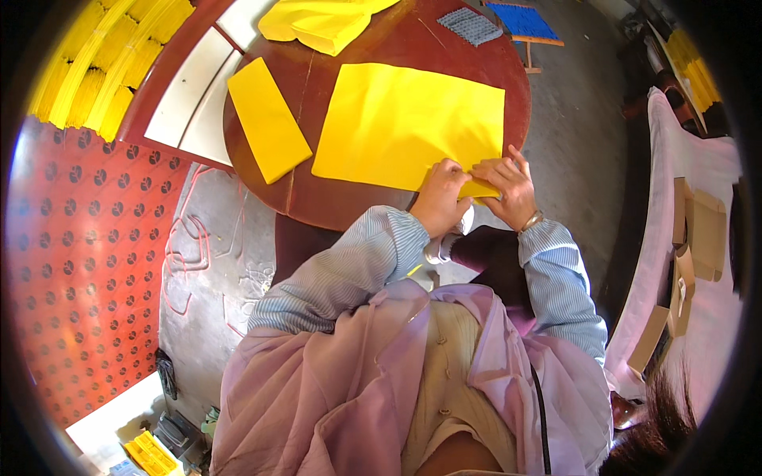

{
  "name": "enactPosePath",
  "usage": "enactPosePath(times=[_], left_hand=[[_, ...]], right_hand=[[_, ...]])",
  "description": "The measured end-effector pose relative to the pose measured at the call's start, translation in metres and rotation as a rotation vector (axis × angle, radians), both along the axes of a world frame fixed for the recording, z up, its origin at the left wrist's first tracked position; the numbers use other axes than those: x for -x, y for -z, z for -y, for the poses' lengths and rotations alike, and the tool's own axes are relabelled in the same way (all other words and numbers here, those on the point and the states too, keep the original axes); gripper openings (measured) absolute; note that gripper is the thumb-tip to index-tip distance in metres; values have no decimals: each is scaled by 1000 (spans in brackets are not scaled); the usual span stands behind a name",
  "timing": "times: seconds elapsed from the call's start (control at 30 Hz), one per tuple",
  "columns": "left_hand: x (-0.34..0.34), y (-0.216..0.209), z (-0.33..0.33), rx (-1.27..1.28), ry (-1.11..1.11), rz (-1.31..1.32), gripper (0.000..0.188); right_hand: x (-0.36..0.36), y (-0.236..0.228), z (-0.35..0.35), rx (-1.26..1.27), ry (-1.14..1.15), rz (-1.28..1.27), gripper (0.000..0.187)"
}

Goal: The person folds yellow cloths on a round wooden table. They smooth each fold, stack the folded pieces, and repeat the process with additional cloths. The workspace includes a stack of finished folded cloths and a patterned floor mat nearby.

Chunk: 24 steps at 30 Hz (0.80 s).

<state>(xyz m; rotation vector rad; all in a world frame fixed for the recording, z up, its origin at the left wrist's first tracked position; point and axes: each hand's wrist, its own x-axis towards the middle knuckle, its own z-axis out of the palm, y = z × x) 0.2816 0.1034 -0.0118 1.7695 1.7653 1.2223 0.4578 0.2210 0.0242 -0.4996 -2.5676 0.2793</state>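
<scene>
**Both hands pinch the near corner of a yellow sheet on a round table**

The left hand (439, 196) and right hand (506, 189) meet at the near edge of the round brown table (381, 202), fingers closed narrowly on the near right corner of a large yellow sheet (409, 123), which lies flat across the table's middle. The corner looks folded over under the fingers (how far is hidden by the hands). The right wrist wears a bracelet.

Toward the table's left edge lies a narrow folded yellow piece (267, 117), apart from the sheet. At the far edge sits a crumpled yellow bundle (321, 22), and a small grey-blue woven pad (471, 25) lies far right.

Beyond the table stands a blue-topped wooden stool (524, 24) on grey concrete floor. To the left, a red dotted mat (79, 254) and stacked yellow bundles (103, 71). On the right, flattened cardboard boxes (702, 234) rest on a pale pink cloth.
</scene>
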Motion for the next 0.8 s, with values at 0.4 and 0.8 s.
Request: enactPosePath(times=[0.4,0.8], left_hand=[[222,-57,1,355,272,-202,35],[288,-48,6,607,65,561,59]], right_hand=[[-6,5,-16,116,48,69,26],[19,-7,-53,808,366,5,33]])
